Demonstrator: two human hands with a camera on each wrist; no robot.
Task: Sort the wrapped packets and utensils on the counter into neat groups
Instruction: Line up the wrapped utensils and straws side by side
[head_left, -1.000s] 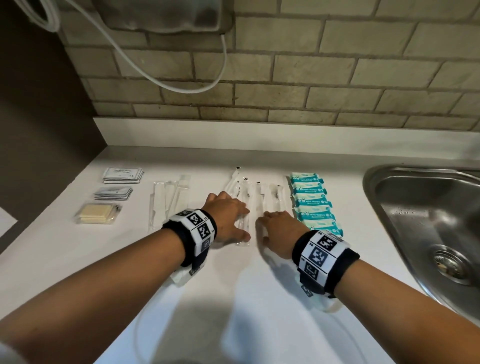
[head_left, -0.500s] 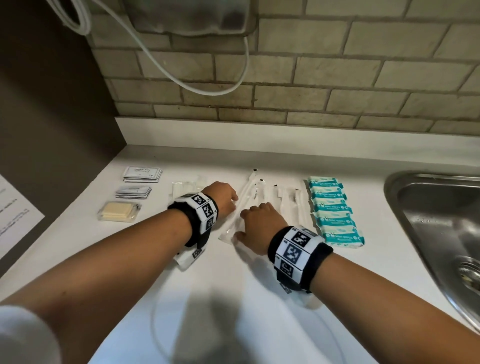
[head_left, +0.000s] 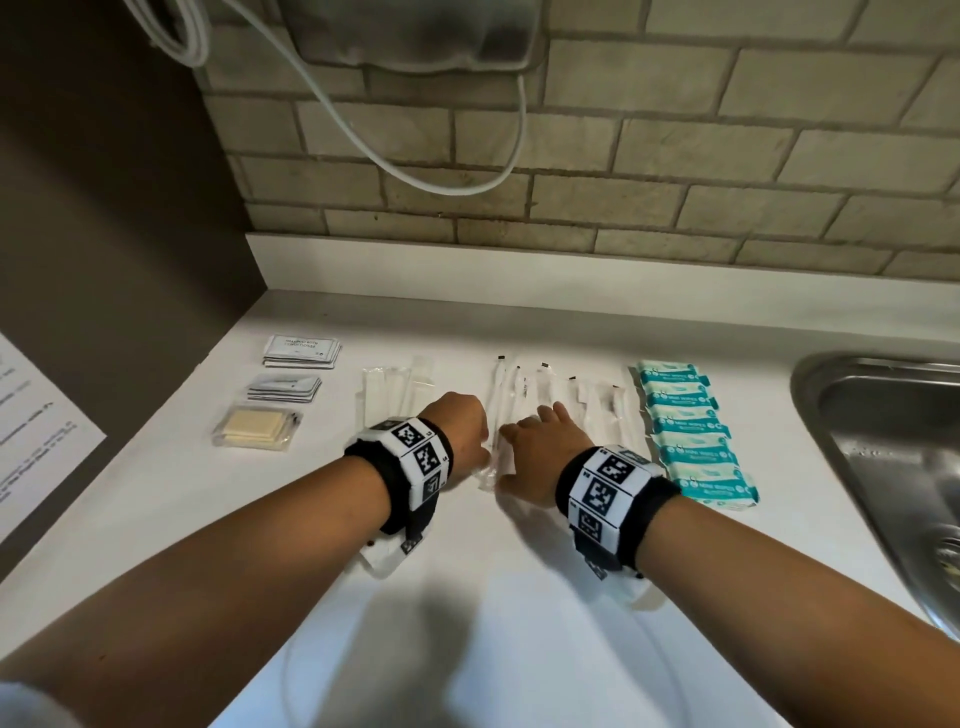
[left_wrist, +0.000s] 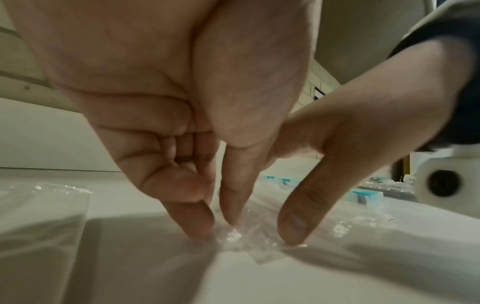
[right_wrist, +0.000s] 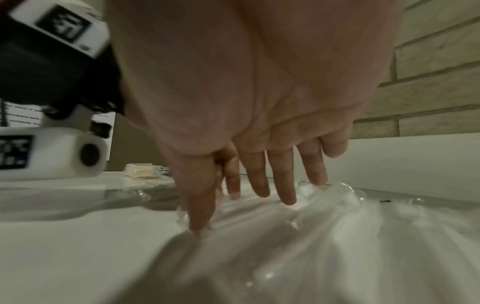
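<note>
Bench (head_left: 467, 597), white, with sink (head_left: 883, 467) at its right end. Left of the sink: teal packs (head_left: 693, 431) in a row, then clear-wrapped utensils (head_left: 597, 400) fanned unevenly. Right hand (head_left: 540, 457), fingers (right_wrist: 285, 191) straight, presses that fan; left hand (head_left: 460, 431) pinches one wrapper's near end (left_wrist: 233, 234). Risk: slick film may slip from the pinch, or the pressing fingers may skew neighbouring wrappers into the teal packs.

Table (head_left: 467, 649): smooth white, slight sheen. Utensil wrappers (head_left: 519, 400): clear, glossy, crinkled plastic film. Wipe packets (head_left: 691, 441): teal-and-white glossy plastic. Sachets (head_left: 301, 351): white, matt, paper-like. Sink (head_left: 883, 441): brushed metal. Wall (head_left: 675, 156): rough matt brick. Wristbands (head_left: 613, 493): black cloth.
</note>
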